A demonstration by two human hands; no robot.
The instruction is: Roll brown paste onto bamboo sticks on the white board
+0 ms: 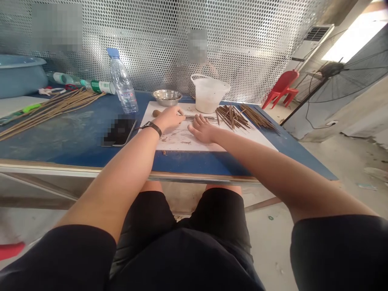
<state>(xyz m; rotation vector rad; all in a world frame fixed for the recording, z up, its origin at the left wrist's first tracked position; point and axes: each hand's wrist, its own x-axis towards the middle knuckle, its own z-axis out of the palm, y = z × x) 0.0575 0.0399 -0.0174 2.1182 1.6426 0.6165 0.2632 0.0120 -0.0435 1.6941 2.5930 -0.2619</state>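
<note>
My left hand (169, 118), with a dark band on its wrist, is closed in a pinch at the left ends of several thin brown sticks (214, 119). What its fingertips hold is too small to make out. My right hand (202, 129) lies flat and open on the white board (176, 141), its fingertips at the row of sticks. A brown lump (156, 113) sits just behind my left hand. Brown smears and crumbs mark the board. A loose pile of brown sticks (233, 117) lies to the right of my right hand.
Behind the board's middle stand a metal bowl (167, 97) and a white bucket (209, 95). To the left are a phone (119, 132), a plastic bottle (123, 83), long brown strands (57, 107) and a blue basin (21, 76). Another stick bundle (257, 117) lies right. Perforated metal sheeting (151, 36) rises behind.
</note>
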